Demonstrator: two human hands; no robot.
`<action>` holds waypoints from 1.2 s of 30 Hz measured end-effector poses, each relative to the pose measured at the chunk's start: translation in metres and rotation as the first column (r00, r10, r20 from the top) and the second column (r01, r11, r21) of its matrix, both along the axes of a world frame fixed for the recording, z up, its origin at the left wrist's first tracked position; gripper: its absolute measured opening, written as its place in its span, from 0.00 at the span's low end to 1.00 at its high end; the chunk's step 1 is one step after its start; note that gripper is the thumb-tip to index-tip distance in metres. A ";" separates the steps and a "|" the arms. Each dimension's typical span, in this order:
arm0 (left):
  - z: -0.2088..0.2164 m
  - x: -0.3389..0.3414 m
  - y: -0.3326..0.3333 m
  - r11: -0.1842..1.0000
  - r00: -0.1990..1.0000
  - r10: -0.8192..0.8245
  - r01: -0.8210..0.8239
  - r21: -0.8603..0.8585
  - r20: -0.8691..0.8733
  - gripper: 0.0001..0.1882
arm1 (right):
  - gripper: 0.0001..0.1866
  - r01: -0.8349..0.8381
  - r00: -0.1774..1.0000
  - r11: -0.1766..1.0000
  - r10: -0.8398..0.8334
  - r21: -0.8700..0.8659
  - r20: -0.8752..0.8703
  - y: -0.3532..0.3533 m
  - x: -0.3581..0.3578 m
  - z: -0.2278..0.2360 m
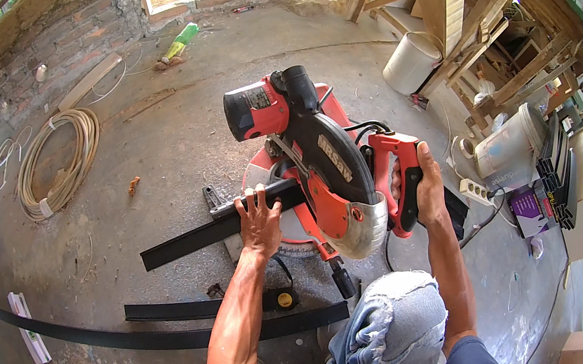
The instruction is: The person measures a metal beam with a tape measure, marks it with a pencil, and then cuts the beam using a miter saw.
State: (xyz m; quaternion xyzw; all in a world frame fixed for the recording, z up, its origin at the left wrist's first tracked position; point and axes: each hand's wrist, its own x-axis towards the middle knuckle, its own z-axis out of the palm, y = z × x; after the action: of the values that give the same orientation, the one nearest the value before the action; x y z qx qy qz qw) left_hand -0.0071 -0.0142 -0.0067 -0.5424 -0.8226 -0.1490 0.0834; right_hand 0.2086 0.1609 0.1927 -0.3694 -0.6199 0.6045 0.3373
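Observation:
A red and black miter saw (pixel 330 156) stands on the floor in front of me, its head over the round base. My right hand (pixel 428 185) is wrapped around the saw's red and black handle (pixel 409 196). A long black profile bar (pixel 185 243) lies across the saw base, its right end running under the saw head. My left hand (pixel 261 222) grips this bar from above, fingers over its far edge near the fence. The silver and orange blade guard (pixel 363 235) covers the blade, so I cannot tell whether it touches the bar.
Other black bars (pixel 178 334) lie near my knees, beside a small black item with a yellow disc (pixel 285 299). A coiled hose (pixel 62 164) and green bottle (pixel 182 39) lie farther off. At right are a power strip (pixel 474 190), a bucket (pixel 508 151) and stacked wood (pixel 513 65).

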 end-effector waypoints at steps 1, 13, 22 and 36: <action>-0.001 -0.001 -0.001 1.000 1.000 0.001 -0.001 -0.001 -0.001 0.20 | 0.35 -0.001 1.000 1.000 0.001 -0.002 0.003 0.000 0.000 -0.001; -0.002 -0.001 0.000 0.997 1.000 -0.021 0.020 0.080 0.011 0.22 | 0.37 -0.007 1.000 1.000 0.007 0.011 -0.024 -0.005 0.001 -0.004; 0.000 -0.001 -0.001 0.998 1.000 -0.014 0.015 0.054 -0.016 0.22 | 0.42 -0.002 0.999 0.996 -0.001 0.088 0.039 -0.009 0.003 -0.006; 0.004 0.000 0.000 0.998 0.999 -0.017 0.016 0.063 0.030 0.20 | 0.35 -0.058 0.997 0.997 0.060 0.046 -0.046 -0.010 0.013 -0.018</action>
State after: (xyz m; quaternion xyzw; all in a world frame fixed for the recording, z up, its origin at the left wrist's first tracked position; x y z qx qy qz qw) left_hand -0.0074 -0.0143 -0.0023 -0.5439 -0.8141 -0.1839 0.0867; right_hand 0.2218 0.1506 0.1742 -0.3288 -0.6358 0.6087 0.3422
